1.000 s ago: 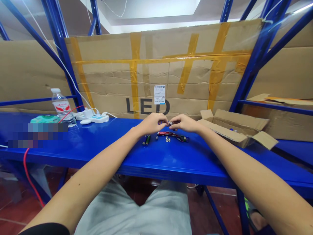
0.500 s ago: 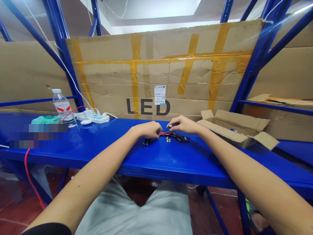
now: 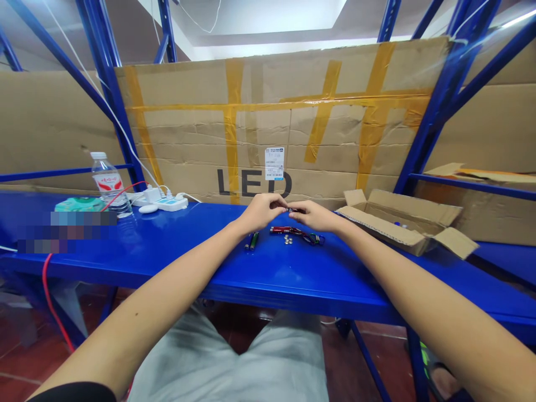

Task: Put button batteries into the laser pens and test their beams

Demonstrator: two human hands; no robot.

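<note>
Meeting near the middle of the head view, the left hand [image 3: 264,213] and the right hand [image 3: 316,216] pinch a small part [image 3: 290,210] between their fingertips, just above the far side of the blue table [image 3: 268,276]. The fingers of each hand are bent inward and closed on it; whether it is 1 piece or 2 fitted together is too small to tell.

Below the hands, a red tube [image 3: 281,229] lies on the table, with a dark strap [image 3: 309,237] just beside its right end. A few silver discs [image 3: 288,239] sit in a small cluster on the near side of the tube. To the left, under the left wrist, 2 more tubes lie side by side: a black tube [image 3: 247,245] and a green tube [image 3: 254,240].

At the right, well apart from these, stands an open cardboard box [image 3: 414,240] with its flaps spread and something blue and white inside. At the left are a white power strip [image 3: 173,204], a water bottle [image 3: 109,183] and a teal packet [image 3: 79,204]. Behind the table, a large taped carton [image 3: 188,134] printed "LED" stands between blue metal posts [image 3: 439,106].
</note>
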